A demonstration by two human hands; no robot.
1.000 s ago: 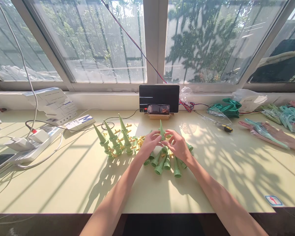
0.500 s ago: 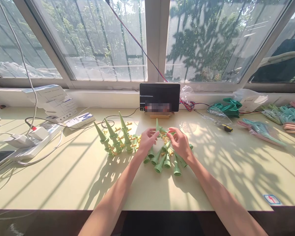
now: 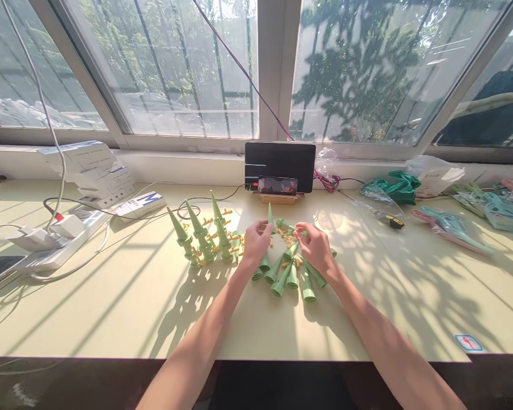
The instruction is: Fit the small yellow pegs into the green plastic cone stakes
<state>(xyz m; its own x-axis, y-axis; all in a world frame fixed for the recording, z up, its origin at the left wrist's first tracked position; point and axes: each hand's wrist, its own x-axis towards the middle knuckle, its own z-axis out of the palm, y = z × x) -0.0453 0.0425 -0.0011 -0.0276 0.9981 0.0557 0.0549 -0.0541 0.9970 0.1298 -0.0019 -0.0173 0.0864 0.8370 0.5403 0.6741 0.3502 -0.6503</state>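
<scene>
My left hand (image 3: 257, 242) is closed around the lower part of an upright green watering spike (image 3: 271, 213); its tip points up above my fingers. My right hand (image 3: 317, 246) has thumb and index finger pinched together beside another green spike (image 3: 284, 224); what lies between those fingertips is too small to make out. Below and between my hands is a pile of loose green spikes (image 3: 292, 278), their hollow wide ends facing me. Small yellow valve pieces (image 3: 289, 239) are scattered behind the pile. Left of my hands, several green spikes fitted with yellow valves (image 3: 202, 239) stand upright.
A black tablet (image 3: 277, 156) with a phone before it leans at the window. At left are a power strip (image 3: 74, 242), cables and white boxes (image 3: 98, 176). At right lie a black and yellow tool (image 3: 394, 222), a green bag (image 3: 391, 188) and bagged parts (image 3: 451, 228).
My hands have drawn slightly apart, the left one shifting with the upright spike away from the right one. The view has tilted a little. The pile and standing spikes keep their places.
</scene>
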